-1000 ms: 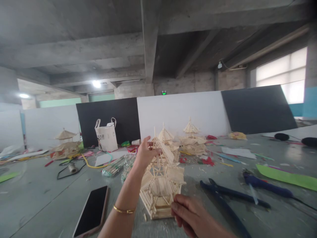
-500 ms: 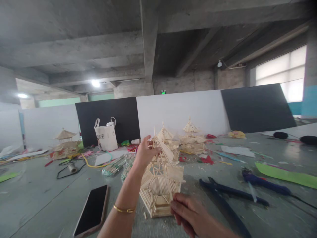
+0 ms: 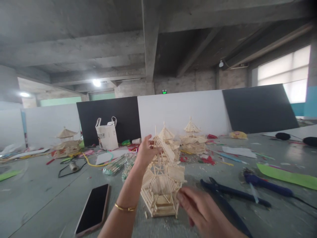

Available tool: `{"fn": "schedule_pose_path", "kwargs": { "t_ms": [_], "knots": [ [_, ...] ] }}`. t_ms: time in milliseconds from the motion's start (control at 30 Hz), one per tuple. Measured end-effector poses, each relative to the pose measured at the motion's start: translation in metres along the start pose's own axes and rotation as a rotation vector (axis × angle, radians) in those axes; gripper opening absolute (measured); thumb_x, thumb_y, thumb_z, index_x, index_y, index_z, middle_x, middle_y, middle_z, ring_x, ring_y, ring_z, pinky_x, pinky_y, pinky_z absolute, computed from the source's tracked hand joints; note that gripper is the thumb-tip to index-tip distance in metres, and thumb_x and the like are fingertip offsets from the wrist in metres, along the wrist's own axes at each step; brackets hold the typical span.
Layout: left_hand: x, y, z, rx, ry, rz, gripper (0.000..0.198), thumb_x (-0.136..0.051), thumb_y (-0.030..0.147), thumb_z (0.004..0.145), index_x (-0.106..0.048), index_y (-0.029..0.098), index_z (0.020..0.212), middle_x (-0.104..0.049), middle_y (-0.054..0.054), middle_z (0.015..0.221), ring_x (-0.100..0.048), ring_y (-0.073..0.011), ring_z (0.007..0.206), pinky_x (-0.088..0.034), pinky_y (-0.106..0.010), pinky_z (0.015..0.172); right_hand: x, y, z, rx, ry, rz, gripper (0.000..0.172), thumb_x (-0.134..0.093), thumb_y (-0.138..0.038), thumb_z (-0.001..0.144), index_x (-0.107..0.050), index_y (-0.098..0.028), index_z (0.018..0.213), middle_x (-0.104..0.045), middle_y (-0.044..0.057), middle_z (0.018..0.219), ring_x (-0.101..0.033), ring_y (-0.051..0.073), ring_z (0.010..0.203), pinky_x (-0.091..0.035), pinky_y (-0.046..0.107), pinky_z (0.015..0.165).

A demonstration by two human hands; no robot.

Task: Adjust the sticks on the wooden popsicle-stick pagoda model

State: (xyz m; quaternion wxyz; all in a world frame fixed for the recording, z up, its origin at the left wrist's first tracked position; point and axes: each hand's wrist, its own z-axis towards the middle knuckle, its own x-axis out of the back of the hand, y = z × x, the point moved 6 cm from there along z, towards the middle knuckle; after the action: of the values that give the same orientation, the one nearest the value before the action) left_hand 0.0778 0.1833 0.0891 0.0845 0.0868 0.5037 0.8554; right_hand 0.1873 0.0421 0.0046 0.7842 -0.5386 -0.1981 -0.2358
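Note:
A two-tier pagoda model (image 3: 162,185) made of thin wooden sticks stands on the grey floor right in front of me. My left hand (image 3: 146,152), with a gold bangle on its wrist, pinches the upper roof near the spire. My right hand (image 3: 200,210) is low at the model's right side, its fingers curled together against the lower tier by a corner post. What those fingers hold, if anything, is hidden.
A dark phone (image 3: 93,209) lies to the left of the model. Dark blue pliers (image 3: 223,191) and a blue glue gun (image 3: 262,185) lie to the right. Further stick pagodas (image 3: 192,137) stand behind, with a white bag (image 3: 106,135), a tape roll (image 3: 72,166), paper scraps and black and white boards.
My right hand has moved up and to the right along the lower tier. My left hand stays pinched on the upper roof. The view shifted slightly.

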Motion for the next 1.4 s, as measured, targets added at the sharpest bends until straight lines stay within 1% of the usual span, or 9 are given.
{"fn": "schedule_pose_path", "kwargs": {
  "t_ms": [67, 167, 233, 300, 333, 533, 733, 1033, 1400],
  "knots": [
    [0.000, 0.001, -0.001, -0.003, 0.001, 0.000, 0.077, -0.066, 0.011, 0.060, -0.030, 0.005, 0.128, -0.053, -0.008, 0.093, -0.058, -0.0137, 0.063, -0.049, -0.028, 0.058, 0.014, -0.007, 0.002, 0.014, 0.086, -0.030, 0.037, -0.034, -0.049, 0.084, -0.051, -0.018, 0.074, -0.051, -0.002, 0.050, -0.049, 0.009, 0.047, -0.036, 0.021, 0.045],
    [-0.001, 0.002, -0.001, -0.002, 0.004, 0.003, 0.076, -0.065, 0.010, 0.061, -0.029, 0.004, 0.128, -0.053, -0.008, 0.092, -0.057, -0.0138, 0.064, -0.049, -0.028, 0.058, 0.019, -0.003, 0.012, -0.096, 0.099, 0.177, 0.040, -0.033, -0.052, 0.083, -0.051, -0.017, 0.092, -0.054, -0.002, 0.051, -0.050, 0.011, 0.041, -0.034, 0.020, 0.035],
    [-0.001, 0.003, -0.002, -0.001, 0.010, 0.008, 0.076, -0.064, 0.009, 0.060, -0.030, 0.003, 0.128, -0.053, -0.008, 0.091, -0.057, -0.0141, 0.066, -0.049, -0.028, 0.058, 0.016, -0.002, 0.021, -0.161, 0.095, 0.350, 0.040, -0.038, -0.052, 0.080, -0.049, -0.017, 0.096, -0.060, 0.002, 0.068, -0.052, 0.010, 0.039, -0.034, 0.020, 0.030],
    [-0.001, 0.003, -0.002, -0.003, 0.012, 0.015, 0.076, -0.065, 0.009, 0.060, -0.030, 0.003, 0.127, -0.053, -0.008, 0.091, -0.057, -0.0141, 0.066, -0.049, -0.028, 0.059, 0.011, -0.003, 0.029, -0.222, 0.086, 0.479, 0.034, -0.043, -0.047, 0.079, -0.049, -0.016, 0.092, -0.060, 0.007, 0.089, -0.053, 0.008, 0.038, -0.035, 0.020, 0.028],
    [-0.001, 0.003, -0.001, -0.003, 0.011, 0.017, 0.076, -0.065, 0.010, 0.060, -0.030, 0.003, 0.128, -0.053, -0.008, 0.091, -0.057, -0.0139, 0.065, -0.049, -0.028, 0.058, 0.008, -0.004, 0.031, -0.250, 0.078, 0.523, 0.031, -0.044, -0.044, 0.078, -0.049, -0.016, 0.090, -0.059, 0.008, 0.094, -0.054, 0.008, 0.037, -0.036, 0.020, 0.027],
    [0.000, 0.002, -0.002, -0.006, 0.011, 0.021, 0.076, -0.066, 0.011, 0.060, -0.031, 0.005, 0.127, -0.052, -0.006, 0.090, -0.057, -0.0131, 0.063, -0.048, -0.028, 0.058, -0.003, -0.013, 0.039, -0.334, -0.013, 0.616, 0.022, -0.046, -0.035, 0.079, -0.051, -0.013, 0.077, -0.059, 0.003, 0.070, -0.053, 0.008, 0.036, -0.037, 0.018, 0.027],
    [-0.001, 0.004, -0.003, -0.002, 0.016, 0.013, 0.075, -0.066, 0.011, 0.060, -0.032, 0.005, 0.127, -0.054, -0.007, 0.092, -0.057, -0.0126, 0.062, -0.048, -0.027, 0.059, -0.007, -0.014, 0.047, -0.368, -0.044, 0.699, 0.015, -0.048, -0.027, 0.079, -0.051, -0.012, 0.076, -0.060, 0.007, 0.094, -0.053, 0.005, 0.038, -0.039, 0.018, 0.030],
    [0.001, 0.002, -0.001, 0.007, 0.029, 0.009, 0.073, -0.066, 0.009, 0.060, -0.034, 0.009, 0.125, -0.054, -0.006, 0.091, -0.057, -0.0128, 0.065, -0.049, -0.027, 0.058, -0.011, -0.013, 0.055, -0.383, -0.041, 0.826, 0.011, -0.049, -0.022, 0.079, -0.054, -0.012, 0.077, -0.063, 0.005, 0.080, -0.053, 0.005, 0.039, -0.038, 0.015, 0.029],
    [0.000, 0.006, -0.004, 0.009, 0.024, 0.029, 0.074, -0.066, 0.009, 0.060, -0.033, 0.004, 0.126, -0.052, -0.006, 0.089, -0.055, -0.0114, 0.063, -0.049, -0.026, 0.058, -0.017, -0.009, 0.056, -0.398, -0.077, 0.873, 0.011, -0.048, -0.022, 0.081, -0.052, -0.012, 0.082, -0.062, 0.004, 0.080, -0.054, 0.004, 0.039, -0.035, 0.013, 0.028]
  ]
}}
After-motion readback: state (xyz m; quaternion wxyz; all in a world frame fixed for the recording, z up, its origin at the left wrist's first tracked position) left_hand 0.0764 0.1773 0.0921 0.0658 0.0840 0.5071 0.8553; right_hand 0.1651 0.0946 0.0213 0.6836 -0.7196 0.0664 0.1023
